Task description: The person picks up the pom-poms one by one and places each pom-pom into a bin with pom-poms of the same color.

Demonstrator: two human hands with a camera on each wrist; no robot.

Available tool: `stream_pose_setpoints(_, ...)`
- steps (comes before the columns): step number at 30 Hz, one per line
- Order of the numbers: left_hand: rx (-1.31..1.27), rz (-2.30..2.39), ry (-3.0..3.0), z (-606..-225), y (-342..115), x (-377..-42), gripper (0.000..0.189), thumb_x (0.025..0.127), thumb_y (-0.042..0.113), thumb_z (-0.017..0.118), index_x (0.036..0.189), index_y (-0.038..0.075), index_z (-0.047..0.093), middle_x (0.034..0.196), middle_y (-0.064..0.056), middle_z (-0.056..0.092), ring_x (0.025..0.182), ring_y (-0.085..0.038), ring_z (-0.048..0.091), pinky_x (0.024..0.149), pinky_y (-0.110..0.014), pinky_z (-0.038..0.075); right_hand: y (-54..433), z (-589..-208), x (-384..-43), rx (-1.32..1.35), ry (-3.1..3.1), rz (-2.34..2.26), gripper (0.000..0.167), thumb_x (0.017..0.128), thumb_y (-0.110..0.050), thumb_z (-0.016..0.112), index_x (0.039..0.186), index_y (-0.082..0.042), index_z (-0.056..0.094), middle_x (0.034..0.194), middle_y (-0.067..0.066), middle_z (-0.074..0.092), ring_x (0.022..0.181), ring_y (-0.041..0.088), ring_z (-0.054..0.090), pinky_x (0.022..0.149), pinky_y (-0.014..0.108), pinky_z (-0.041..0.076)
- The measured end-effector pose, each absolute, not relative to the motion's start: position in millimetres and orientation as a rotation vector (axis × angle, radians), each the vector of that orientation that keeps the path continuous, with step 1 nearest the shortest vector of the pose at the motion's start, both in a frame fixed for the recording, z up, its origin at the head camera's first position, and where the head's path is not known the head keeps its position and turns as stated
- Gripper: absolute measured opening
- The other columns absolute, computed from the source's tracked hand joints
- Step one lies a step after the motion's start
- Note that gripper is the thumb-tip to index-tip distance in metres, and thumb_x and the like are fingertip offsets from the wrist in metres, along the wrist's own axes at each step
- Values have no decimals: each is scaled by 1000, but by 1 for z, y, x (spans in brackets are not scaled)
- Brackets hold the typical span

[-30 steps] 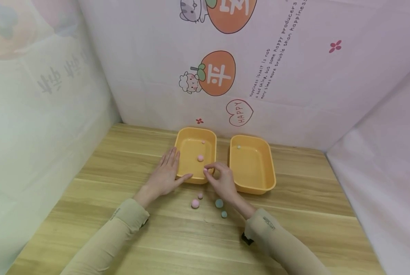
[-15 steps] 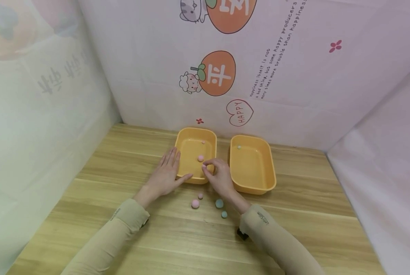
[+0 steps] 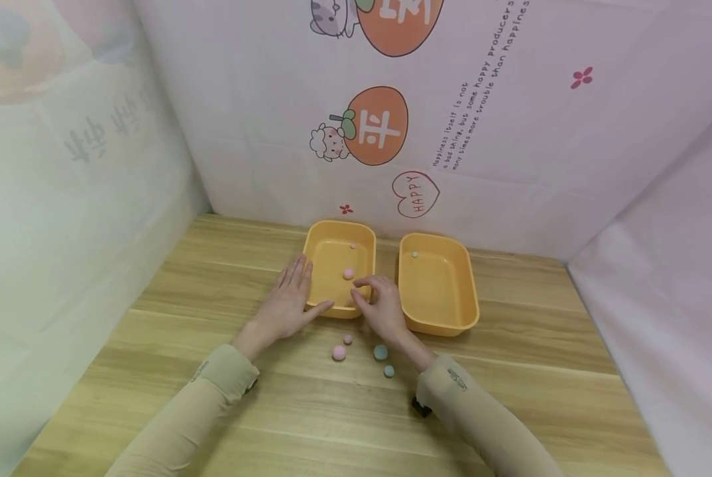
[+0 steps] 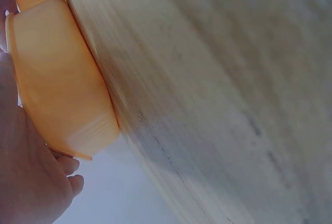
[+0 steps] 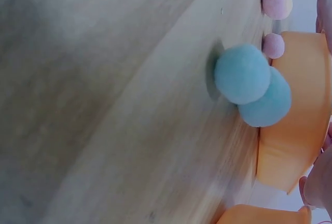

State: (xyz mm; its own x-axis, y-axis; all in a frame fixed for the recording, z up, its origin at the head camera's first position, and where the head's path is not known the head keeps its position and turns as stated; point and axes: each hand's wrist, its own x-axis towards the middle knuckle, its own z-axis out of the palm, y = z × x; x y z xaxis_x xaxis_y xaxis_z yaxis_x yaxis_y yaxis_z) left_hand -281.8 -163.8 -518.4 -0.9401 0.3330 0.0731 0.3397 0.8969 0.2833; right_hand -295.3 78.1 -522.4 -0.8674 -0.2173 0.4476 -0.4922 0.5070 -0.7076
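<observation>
My left hand (image 3: 280, 308) rests on the left yellow tray (image 3: 325, 281), fingers extended along its left side and thumb at the front rim. Above that tray's front right corner is my right hand (image 3: 386, 313); thumb and forefinger stand slightly apart, with no ball visible between them. Inside the left tray lie a pink ball (image 3: 348, 273) and a tiny pink ball (image 3: 353, 246). Any ball just below the right fingertips is hard to make out. In front, on the table, sit a larger pink ball (image 3: 339, 353) and a smaller pink ball (image 3: 347, 339).
The right yellow tray (image 3: 439, 291) holds one tiny teal ball (image 3: 414, 254) near its back left corner. A larger teal ball (image 3: 380, 352) and a smaller teal ball (image 3: 388, 371) lie on the wooden table (image 3: 308, 424). A printed cloth (image 3: 260, 146) hangs behind the trays.
My right hand has shifted slightly left over the left tray. The small pink ball once pinched in its fingertips has been let go. My left hand stays put.
</observation>
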Motion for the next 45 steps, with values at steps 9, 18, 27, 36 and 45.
stream_pose_setpoints(9, -531, -438, -3038, -521, -164, -282, 109, 108, 77, 39, 174, -5, 9, 184, -25, -1, 174, -42, 7, 143, -56, 12, 86, -521, -277, 645, -2406, 1393, 16, 98, -3, 81, 112, 3, 79, 115, 19, 80, 113, 40, 72, 105, 58, 58)
stream_pose_setpoints(18, -533, -440, -3035, -518, -163, -282, 109, 108, 77, 40, 174, -5, 10, 184, -26, -1, 174, -42, 8, 142, -56, 13, 94, -521, -248, 778, -2322, 1427, 21, 95, -3, 83, 116, -2, 79, 122, 16, 81, 122, 41, 72, 109, 50, 60)
stream_pose_setpoints(27, -533, -444, -3040, -517, -163, -282, 108, 109, 75, 41, 173, -6, 10, 184, -27, 1, 174, -43, 8, 142, -57, 13, 106, -526, -234, 938, -2332, 1395, 37, 92, -10, 88, 127, -5, 78, 127, 11, 81, 123, 28, 74, 108, 37, 61)
stream_pose_setpoints(36, -531, -442, -3031, -517, -163, -281, 110, 108, 77, 40, 173, -6, 10, 184, -27, 1, 174, -43, 8, 143, -56, 12, 109, -525, -224, 1042, -2576, 1418, 46, 94, -11, 88, 137, -3, 73, 126, 13, 81, 127, 34, 72, 114, 50, 58)
stream_pose_setpoints(45, -530, -416, -3047, -517, -164, -282, 110, 109, 78, 36, 174, -5, 7, 184, -27, 0, 174, -43, 6, 143, -56, 11, 108, -545, -231, 1226, -2463, 1356, 46, 94, -23, 89, 133, -1, 74, 120, 11, 79, 119, 26, 71, 110, 36, 58)
